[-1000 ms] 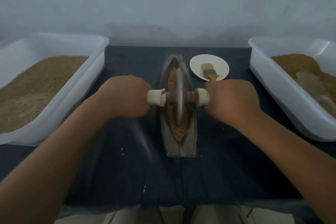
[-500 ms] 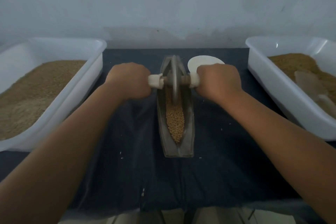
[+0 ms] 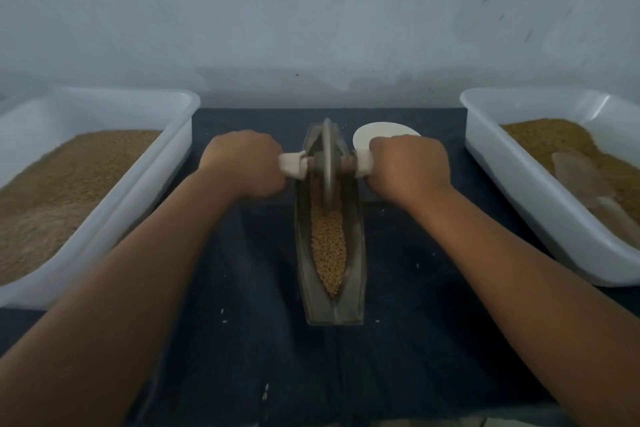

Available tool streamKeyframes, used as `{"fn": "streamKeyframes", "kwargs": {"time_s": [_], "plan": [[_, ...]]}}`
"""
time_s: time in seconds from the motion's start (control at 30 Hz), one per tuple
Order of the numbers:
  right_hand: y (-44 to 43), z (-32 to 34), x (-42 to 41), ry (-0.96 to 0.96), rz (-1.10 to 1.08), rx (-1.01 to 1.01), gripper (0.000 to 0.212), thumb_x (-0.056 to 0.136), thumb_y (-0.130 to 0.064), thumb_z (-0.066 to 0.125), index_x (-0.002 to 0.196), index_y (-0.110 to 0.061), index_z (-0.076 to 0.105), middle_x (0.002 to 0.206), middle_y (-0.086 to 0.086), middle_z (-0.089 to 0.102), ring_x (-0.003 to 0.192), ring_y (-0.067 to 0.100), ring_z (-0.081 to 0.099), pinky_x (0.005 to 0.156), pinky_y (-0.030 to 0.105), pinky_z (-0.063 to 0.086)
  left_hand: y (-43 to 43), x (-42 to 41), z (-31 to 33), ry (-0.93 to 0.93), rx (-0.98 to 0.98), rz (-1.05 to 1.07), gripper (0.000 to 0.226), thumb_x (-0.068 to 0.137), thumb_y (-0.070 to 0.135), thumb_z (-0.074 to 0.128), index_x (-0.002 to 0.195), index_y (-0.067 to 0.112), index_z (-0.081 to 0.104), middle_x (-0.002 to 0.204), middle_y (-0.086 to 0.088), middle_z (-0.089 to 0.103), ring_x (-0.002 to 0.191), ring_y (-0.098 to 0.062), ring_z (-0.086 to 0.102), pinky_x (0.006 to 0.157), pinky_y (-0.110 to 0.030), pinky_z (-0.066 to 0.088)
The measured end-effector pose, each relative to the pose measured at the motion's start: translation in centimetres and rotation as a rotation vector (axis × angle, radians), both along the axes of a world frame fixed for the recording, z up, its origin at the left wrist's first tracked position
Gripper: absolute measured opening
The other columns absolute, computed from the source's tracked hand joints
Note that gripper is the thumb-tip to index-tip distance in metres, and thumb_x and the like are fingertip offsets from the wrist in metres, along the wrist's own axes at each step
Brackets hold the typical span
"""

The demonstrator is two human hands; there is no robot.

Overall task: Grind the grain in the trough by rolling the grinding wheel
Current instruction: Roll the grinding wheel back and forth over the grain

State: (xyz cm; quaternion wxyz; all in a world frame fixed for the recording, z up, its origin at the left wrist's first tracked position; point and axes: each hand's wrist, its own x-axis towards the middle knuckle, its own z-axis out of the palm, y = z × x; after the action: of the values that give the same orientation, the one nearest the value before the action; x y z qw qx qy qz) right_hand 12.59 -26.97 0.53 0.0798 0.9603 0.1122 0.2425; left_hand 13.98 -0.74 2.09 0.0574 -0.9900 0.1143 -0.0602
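Where the dark blue cloth [image 3: 242, 340] spreads beneath both forearms, two large white plastic tubs flank it. One [image 3: 138, 204] sits outside the left hand [image 3: 242, 163] and is filled with fine brown meal. The other [image 3: 519, 184] sits outside the right hand [image 3: 408, 166] and holds brown meal with pale translucent pieces lying on it. Between the hands runs a long grey boat-shaped metal trough [image 3: 353, 270], its near end pointing back toward the person. A thin grey metal grinding wheel [image 3: 327, 163] stands upright in the trough's far part, directly between the two fists. Each hand is curled tight round a pale handle end of the wheel's axle, left on the left stub [image 3: 292, 165], right on the right stub [image 3: 363, 163]. Just beyond the right hand's knuckles lies a small round white plate [image 3: 377, 133], partly hidden. Golden whole grain [image 3: 329, 246] fills the trough bed nearer than the hands.
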Motion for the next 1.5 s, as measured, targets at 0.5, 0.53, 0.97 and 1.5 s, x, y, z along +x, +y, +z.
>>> {"fn": "streamKeyframes", "kwargs": {"time_s": [0.5,0.53,0.97,1.5], "plan": [[-1.4,-1.0,-4.6,0.043,0.055,-0.016,0.04,0.074,-0.042,0.07,0.061,-0.027,0.035,0.048,-0.011,0.027,0.039,0.01,0.024,0.048,0.018,0.014,1.0,-4.2,-0.5,0.021,0.066,-0.115,0.024,0.074,0.054,0.051,0.073,0.031,0.056,0.072,0.01,0.058,0.067,-0.017,0.057,0.058,-0.03,0.039],[-1.1,-1.0,-3.1,0.032,0.028,-0.004,0.033,0.074,-0.037,0.07,0.063,-0.025,0.041,0.05,-0.009,0.029,0.04,0.015,0.026,0.048,0.019,0.016,0.6,-2.9,-0.5,-0.005,0.061,-0.083,0.022,0.076,0.052,0.053,0.074,0.03,0.057,0.074,0.009,0.059,0.069,-0.02,0.058,0.06,-0.031,0.04],[-1.7,-0.5,-8.5,0.085,0.094,-0.027,0.044,0.069,-0.038,0.079,0.063,-0.032,0.036,0.046,-0.01,0.034,0.037,0.011,0.031,0.042,0.02,0.017,1.9,-7.5,-0.4,0.168,0.007,-0.149,0.022,0.07,0.053,0.055,0.075,0.032,0.061,0.066,0.012,0.059,0.06,-0.003,0.055,0.053,-0.025,0.039],[-1.3,-0.7,-6.1,0.02,0.051,0.03,0.03,0.076,-0.046,0.071,0.066,-0.029,0.049,0.051,-0.01,0.03,0.041,0.02,0.035,0.046,0.02,0.016,1.3,-4.7,-1.0,-0.102,0.06,-0.171,0.024,0.071,0.056,0.05,0.067,0.033,0.05,0.061,0.012,0.046,0.055,-0.016,0.046,0.053,-0.028,0.032]]}}
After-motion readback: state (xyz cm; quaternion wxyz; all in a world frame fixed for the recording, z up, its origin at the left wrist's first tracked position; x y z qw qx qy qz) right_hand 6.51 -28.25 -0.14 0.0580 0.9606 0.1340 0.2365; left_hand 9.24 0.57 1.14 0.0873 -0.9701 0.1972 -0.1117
